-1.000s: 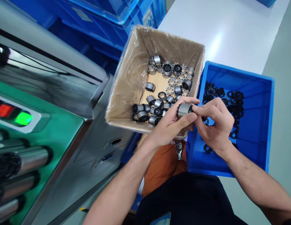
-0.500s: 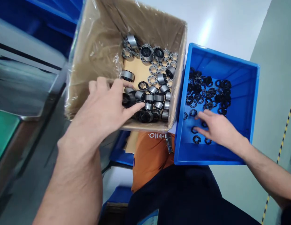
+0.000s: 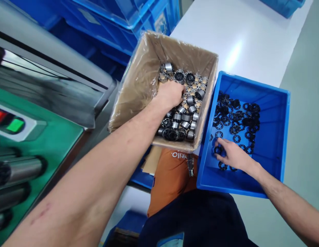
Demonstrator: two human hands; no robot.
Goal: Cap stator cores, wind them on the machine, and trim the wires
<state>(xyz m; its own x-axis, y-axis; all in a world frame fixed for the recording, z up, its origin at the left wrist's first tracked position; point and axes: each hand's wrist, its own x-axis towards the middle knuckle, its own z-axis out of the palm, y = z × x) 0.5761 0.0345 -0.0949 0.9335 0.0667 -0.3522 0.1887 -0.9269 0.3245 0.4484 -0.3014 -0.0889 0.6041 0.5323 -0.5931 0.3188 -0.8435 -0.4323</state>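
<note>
In the plastic-lined cardboard box [image 3: 133,92], my left hand [image 3: 171,94] reaches down among metal cores with black end pieces [image 3: 190,100] and flat silver rings [image 3: 197,79]. Its fingers are curled, their tips mostly hidden, and I cannot make out what they hold. To the right, my right hand [image 3: 233,154] is low inside the blue bin [image 3: 274,137]. Thumb and fingers close around a black slotted plastic ring [image 3: 217,150] near the bin's left wall. More black rings [image 3: 236,138] lie loose and heaped on the bin floor.
Stacked blue crates [image 3: 118,20] stand behind the box. At left is a green machine surface [image 3: 59,137] with red and green buttons and metal cylinders [image 3: 23,169]. Box and bin rest against a white table [image 3: 241,37]. Another blue bin [image 3: 285,7] sits at the far edge.
My left hand has moved farther into the box, away from the near cores, and its fingers have curled. My right hand has closed around a black ring. The view has shifted, showing more of the left.
</note>
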